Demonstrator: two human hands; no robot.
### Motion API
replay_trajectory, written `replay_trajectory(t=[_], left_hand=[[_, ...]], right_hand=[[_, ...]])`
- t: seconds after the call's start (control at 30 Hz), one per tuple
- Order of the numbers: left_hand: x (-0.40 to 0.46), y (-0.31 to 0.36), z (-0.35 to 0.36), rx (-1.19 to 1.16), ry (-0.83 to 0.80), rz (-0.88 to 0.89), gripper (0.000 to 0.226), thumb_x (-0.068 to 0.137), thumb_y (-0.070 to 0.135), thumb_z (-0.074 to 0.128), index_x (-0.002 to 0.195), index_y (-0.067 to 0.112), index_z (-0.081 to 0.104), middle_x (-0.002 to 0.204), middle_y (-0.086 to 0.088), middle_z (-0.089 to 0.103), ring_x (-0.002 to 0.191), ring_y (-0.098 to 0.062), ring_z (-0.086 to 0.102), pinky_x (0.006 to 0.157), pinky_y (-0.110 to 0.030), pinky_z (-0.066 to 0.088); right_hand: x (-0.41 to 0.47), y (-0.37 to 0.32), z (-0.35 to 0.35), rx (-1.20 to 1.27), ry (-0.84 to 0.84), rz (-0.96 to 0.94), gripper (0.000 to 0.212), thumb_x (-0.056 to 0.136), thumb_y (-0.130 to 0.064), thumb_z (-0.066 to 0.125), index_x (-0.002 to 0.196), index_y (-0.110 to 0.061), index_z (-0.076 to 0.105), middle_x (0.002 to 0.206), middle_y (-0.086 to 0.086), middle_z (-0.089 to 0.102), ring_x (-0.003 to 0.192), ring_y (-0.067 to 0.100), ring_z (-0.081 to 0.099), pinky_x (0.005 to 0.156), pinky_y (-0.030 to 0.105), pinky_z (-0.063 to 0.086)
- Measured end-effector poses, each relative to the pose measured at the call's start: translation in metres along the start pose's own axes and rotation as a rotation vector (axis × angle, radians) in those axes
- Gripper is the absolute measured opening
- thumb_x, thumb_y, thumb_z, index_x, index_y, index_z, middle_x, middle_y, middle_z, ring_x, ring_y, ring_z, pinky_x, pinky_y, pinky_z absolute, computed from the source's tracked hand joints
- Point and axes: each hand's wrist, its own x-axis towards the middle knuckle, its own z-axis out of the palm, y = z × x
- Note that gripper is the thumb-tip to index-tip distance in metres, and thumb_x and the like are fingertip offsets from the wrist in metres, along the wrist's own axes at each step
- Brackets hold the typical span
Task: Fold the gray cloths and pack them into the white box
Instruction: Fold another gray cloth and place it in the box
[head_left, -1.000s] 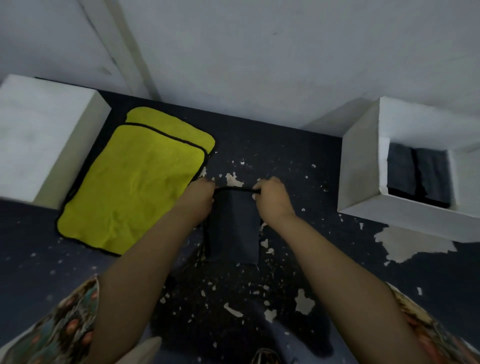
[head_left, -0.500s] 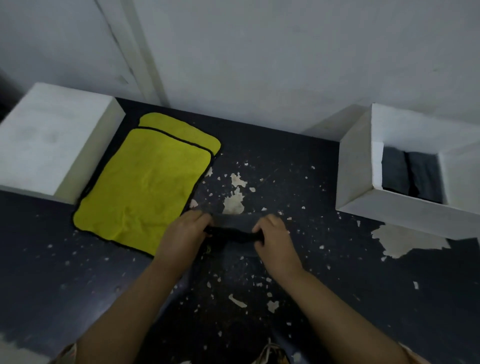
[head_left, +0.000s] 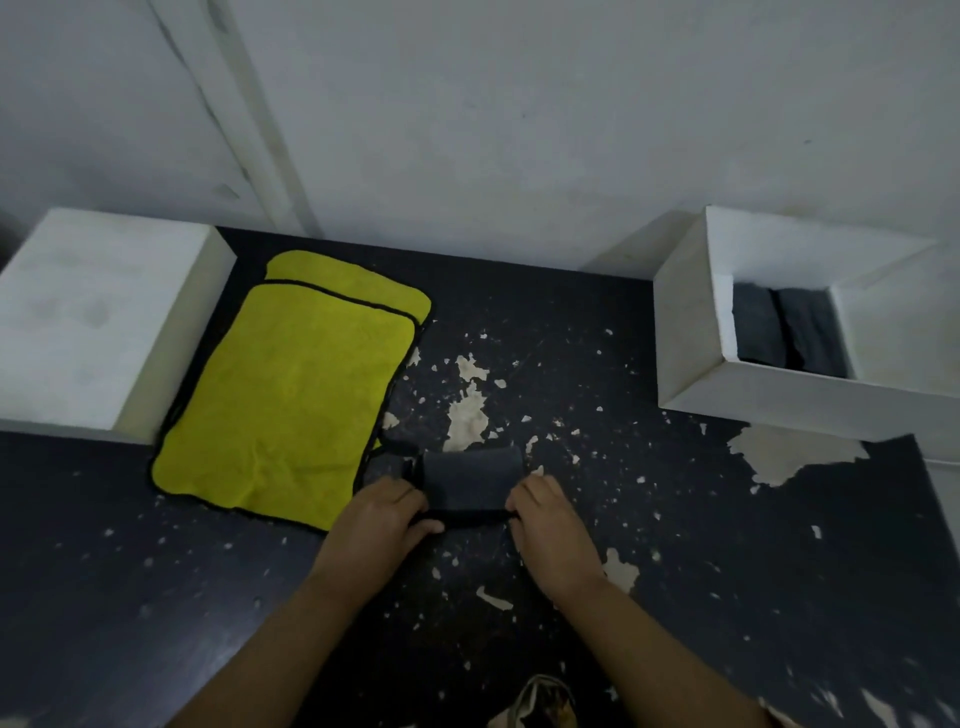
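Observation:
A small folded gray cloth (head_left: 470, 475) lies on the dark table in front of me. My left hand (head_left: 379, 525) pinches its near left edge. My right hand (head_left: 550, 525) pinches its near right edge, and the black hem stretches between the two hands. The open white box (head_left: 691, 332) stands at the right against the wall. Two folded gray cloths (head_left: 779, 327) stand side by side inside it.
Two yellow cloths with black hems (head_left: 291, 395) lie spread at the left, just beside the gray cloth. A closed white box (head_left: 98, 317) stands at the far left. The dark table top (head_left: 675, 545) has flaked paint patches. A white wall runs behind.
Both hands have drawn the cloth's far edge toward me, folding it over into a shorter bundle. The hands now sit at its near edge. My view has tilted up.

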Motion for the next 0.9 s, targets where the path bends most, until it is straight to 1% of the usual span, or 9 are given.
replay_trajectory(t=[0.13,0.23,0.3,0.37,0.47,0.53,0.63,0.77,0.9], left_hand=[[0.009,0.011,-0.002,-0.014,0.124,0.055,0.014,0.078,0.021,0.074,0.084,0.012,0.066,0.087,-0.003,0.064,0.08,-0.019,0.061,0.07,-0.032,0.053],[0.021,0.016,0.007,-0.064,0.116,0.084,0.042,0.08,0.016,0.071,0.12,0.011,0.06,0.125,-0.006,0.06,0.118,-0.023,0.056,0.099,-0.032,0.046],[0.027,0.012,0.019,-0.073,0.006,0.086,0.063,0.088,0.022,0.061,0.143,0.014,0.032,0.152,-0.001,0.028,0.142,-0.014,0.02,0.113,-0.027,0.02],[0.029,0.002,0.03,-0.068,-0.099,0.061,0.069,0.095,0.033,0.048,0.148,0.018,0.006,0.156,0.007,-0.001,0.14,-0.005,-0.012,0.113,-0.02,0.0],[0.029,-0.011,0.04,-0.037,-0.164,0.045,0.072,0.096,0.041,0.039,0.147,0.02,-0.006,0.151,0.01,-0.019,0.136,-0.004,-0.025,0.111,-0.017,-0.009],[0.03,-0.015,0.042,-0.02,-0.185,0.063,0.073,0.095,0.044,0.038,0.146,0.019,-0.008,0.149,0.011,-0.022,0.136,-0.005,-0.025,0.111,-0.017,-0.008],[0.032,-0.015,0.043,-0.008,-0.195,0.067,0.075,0.095,0.045,0.038,0.146,0.018,-0.009,0.15,0.009,-0.021,0.139,-0.007,-0.022,0.112,-0.019,-0.007],[0.035,-0.011,0.036,0.0,-0.17,0.004,0.081,0.091,0.05,0.045,0.148,0.018,-0.002,0.158,0.005,0.001,0.145,-0.012,-0.003,0.117,-0.028,0.004],[0.037,-0.014,0.025,0.038,-0.107,-0.049,0.088,0.079,0.06,0.056,0.148,0.022,0.015,0.149,0.0,0.028,0.139,-0.019,0.02,0.117,-0.034,0.018]], right_hand=[[-0.006,-0.011,-0.004,0.037,0.158,0.019,0.021,0.082,-0.021,0.058,0.101,-0.013,0.062,0.106,0.001,0.057,0.101,0.014,0.05,0.099,0.031,0.044],[0.001,-0.021,0.0,-0.026,0.223,0.011,0.037,0.077,-0.008,0.071,0.113,-0.008,0.064,0.118,0.007,0.063,0.111,0.021,0.059,0.103,0.037,0.043],[0.008,-0.025,0.005,-0.021,0.14,0.032,0.051,0.086,-0.003,0.06,0.135,-0.007,0.046,0.143,0.01,0.045,0.135,0.022,0.039,0.112,0.034,0.024],[0.013,-0.022,0.013,-0.029,0.028,0.058,0.057,0.098,-0.006,0.035,0.148,-0.013,0.01,0.158,0.003,0.005,0.145,0.016,-0.002,0.115,0.026,0.002],[0.012,-0.018,0.021,-0.125,-0.071,0.068,0.057,0.095,-0.007,0.012,0.142,-0.013,-0.019,0.153,0.003,-0.026,0.137,0.019,-0.029,0.111,0.027,-0.015],[0.012,-0.019,0.022,-0.174,-0.092,0.059,0.057,0.091,-0.008,0.007,0.138,-0.01,-0.024,0.148,0.006,-0.031,0.136,0.022,-0.032,0.111,0.03,-0.018],[0.016,-0.017,0.024,-0.169,-0.112,0.08,0.061,0.095,-0.007,0.018,0.14,-0.01,-0.023,0.148,0.005,-0.032,0.136,0.02,-0.032,0.112,0.028,-0.015],[0.017,-0.017,0.022,-0.038,-0.111,0.113,0.059,0.099,-0.012,0.024,0.146,-0.015,-0.013,0.155,0.001,-0.023,0.138,0.013,-0.028,0.114,0.025,-0.011],[0.025,-0.026,0.013,0.2,0.006,0.404,0.072,0.094,-0.02,0.046,0.149,-0.022,-0.001,0.157,0.001,0.0,0.143,0.021,0.002,0.117,0.034,0.011]])
